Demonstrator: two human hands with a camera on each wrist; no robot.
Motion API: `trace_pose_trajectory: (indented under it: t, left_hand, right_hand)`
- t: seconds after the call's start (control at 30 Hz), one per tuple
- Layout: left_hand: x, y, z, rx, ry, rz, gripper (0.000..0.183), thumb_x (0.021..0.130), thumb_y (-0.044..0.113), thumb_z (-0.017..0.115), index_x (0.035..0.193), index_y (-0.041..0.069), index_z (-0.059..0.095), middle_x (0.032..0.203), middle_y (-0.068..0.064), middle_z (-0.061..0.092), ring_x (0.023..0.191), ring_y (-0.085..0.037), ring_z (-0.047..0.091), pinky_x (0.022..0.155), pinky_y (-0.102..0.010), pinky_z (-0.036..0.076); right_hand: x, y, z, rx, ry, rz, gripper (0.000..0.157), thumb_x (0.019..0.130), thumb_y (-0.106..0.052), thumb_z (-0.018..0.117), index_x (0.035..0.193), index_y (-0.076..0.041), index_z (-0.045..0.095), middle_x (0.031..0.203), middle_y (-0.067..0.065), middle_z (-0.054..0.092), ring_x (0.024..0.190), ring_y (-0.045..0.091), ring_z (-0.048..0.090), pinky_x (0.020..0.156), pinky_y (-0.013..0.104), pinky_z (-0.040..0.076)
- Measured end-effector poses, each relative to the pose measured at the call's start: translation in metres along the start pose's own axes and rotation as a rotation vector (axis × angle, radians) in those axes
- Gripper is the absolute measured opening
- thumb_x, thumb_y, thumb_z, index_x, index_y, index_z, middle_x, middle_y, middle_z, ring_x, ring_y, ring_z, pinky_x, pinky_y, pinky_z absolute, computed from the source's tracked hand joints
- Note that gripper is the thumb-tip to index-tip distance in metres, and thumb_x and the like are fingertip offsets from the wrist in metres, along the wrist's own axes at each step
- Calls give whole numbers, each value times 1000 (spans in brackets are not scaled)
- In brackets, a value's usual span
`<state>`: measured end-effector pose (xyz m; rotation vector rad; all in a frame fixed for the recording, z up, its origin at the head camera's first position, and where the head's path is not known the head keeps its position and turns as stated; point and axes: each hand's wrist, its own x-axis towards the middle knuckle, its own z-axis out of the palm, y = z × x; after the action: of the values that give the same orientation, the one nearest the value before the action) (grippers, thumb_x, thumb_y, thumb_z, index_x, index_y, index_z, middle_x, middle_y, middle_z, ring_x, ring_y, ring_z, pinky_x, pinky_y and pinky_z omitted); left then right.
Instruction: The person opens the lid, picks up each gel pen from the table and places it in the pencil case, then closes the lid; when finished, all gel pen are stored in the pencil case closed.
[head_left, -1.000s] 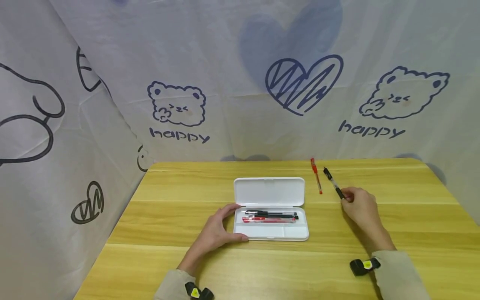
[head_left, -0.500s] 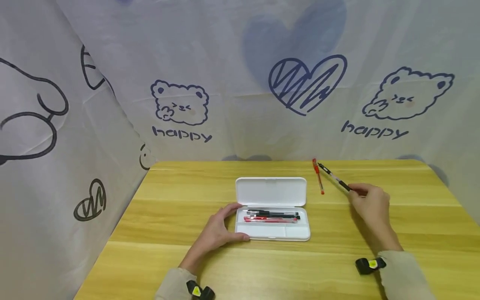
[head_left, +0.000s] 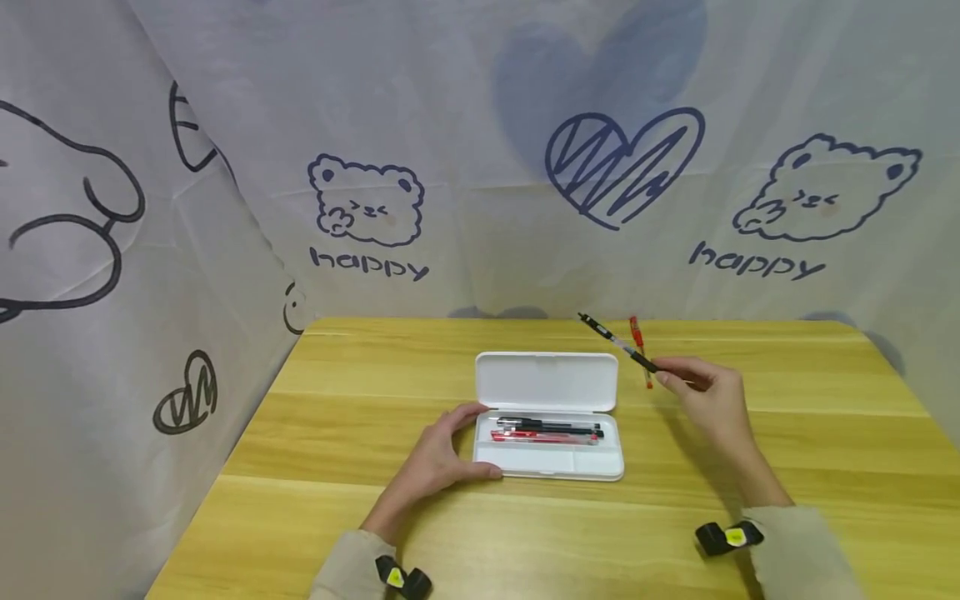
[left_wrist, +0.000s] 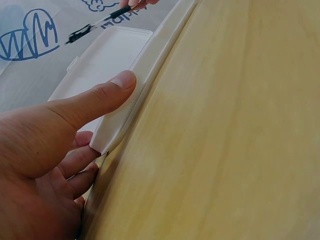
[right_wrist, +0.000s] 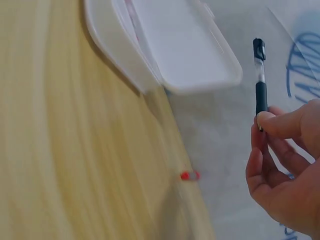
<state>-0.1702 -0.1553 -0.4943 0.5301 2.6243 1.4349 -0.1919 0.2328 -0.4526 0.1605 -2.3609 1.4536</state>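
A white pencil case lies with its lid raised on the wooden table. My left hand holds its left end, thumb at the front edge and fingers round the far side; the left wrist view shows the thumb pressed along the case wall. Between thumb and fingertips my right hand pinches a black pen by its grip end, raised off the table and pointing up and left. Black pens and red pens lie side by side in the case's rear compartment.
A red pen lies on the table near the back edge, behind the held pen. A white cloth printed with hearts and bears hangs behind the table and along its left side.
My right hand has lifted the black pen off the table and moved it left, across the loose red pen in the head view. The left hand stays at the case.
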Motion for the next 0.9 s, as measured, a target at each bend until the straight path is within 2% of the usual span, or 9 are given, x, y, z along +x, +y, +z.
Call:
trace_pose_trajectory:
  t: [0.17,0.3,0.47,0.63,0.9]
  left_hand:
    - [0,0,0,8,-6,-7,93,65,34,99,145,17,54,149,-6,55,142,-28,43,119,-52,32]
    - [0,0,0,18,-6,-8,94,65,35,99,146,18,54,149,-6,55,142,-28,43,119,-51,32]
    - [1,-1,0,28,-5,-4,94,65,35,99,145,17,54,149,-6,55,141,-28,45,118,-51,33]
    - [1,-2,0,26,-7,-4,93,65,34,99,145,17,54,149,-7,55,142,-28,44,118,-51,33]
    - [1,-2,1,23,-4,-3,93,65,33,99,145,17,54,149,-7,55,142,-28,44,118,-51,33]
  right_hand:
    - [-5,-5,19,75,-74,-76,17,94,1,72,110,3,77,108,21,74,88,-1,66,75,11,54]
    - [-10,-7,32,76,-128,-121,15,92,6,72,105,2,78,103,19,75,90,3,67,76,12,55]
    - [-15,-9,45,6,-186,-103,16,91,6,73,101,-4,81,101,10,77,89,10,67,73,16,55]
    - [-17,-8,56,-91,-249,-148,19,87,9,75,95,-8,82,99,4,77,88,17,69,70,23,57]
    - [-21,-11,62,-187,-313,-125,21,87,11,74,94,-7,81,99,6,77,89,21,69,70,29,59]
